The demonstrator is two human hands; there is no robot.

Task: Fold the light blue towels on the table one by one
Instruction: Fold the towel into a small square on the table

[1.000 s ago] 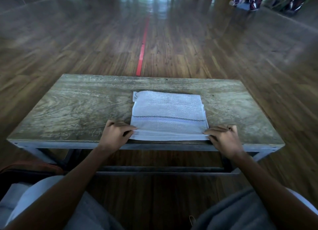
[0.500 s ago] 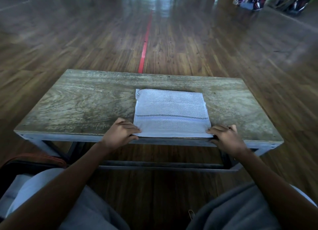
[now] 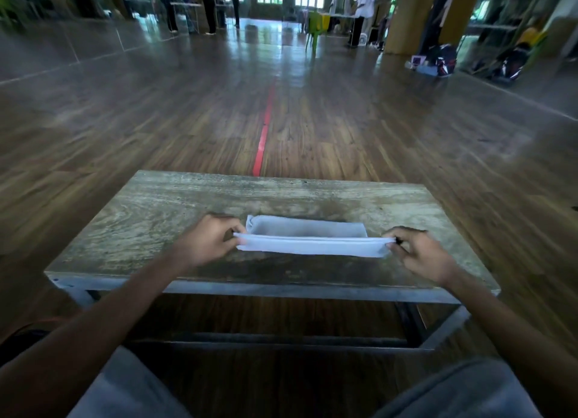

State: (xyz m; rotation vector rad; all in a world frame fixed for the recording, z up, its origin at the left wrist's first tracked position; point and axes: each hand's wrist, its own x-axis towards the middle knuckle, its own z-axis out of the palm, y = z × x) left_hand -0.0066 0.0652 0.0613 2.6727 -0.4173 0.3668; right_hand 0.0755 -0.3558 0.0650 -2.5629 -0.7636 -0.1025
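Observation:
One light blue towel (image 3: pixel 312 247) lies in the middle of a low wooden table (image 3: pixel 150 223). Its near half is lifted off the table and carried toward the far edge, so the underside faces me. My left hand (image 3: pixel 208 244) pinches the lifted edge's left corner. My right hand (image 3: pixel 422 255) pinches its right corner. The far part of the towel still rests flat on the table behind the raised flap.
The table has a metal frame, and its near edge (image 3: pixel 281 289) sits just above my knees. A red line (image 3: pixel 264 129) runs along the wooden floor beyond. Far back stand people, a green chair (image 3: pixel 316 29) and bags (image 3: pixel 441 61).
Both hands have lifted the towel's near edge from the table's front and carried it away from me over the rest. The camera has tilted up, showing more of the room.

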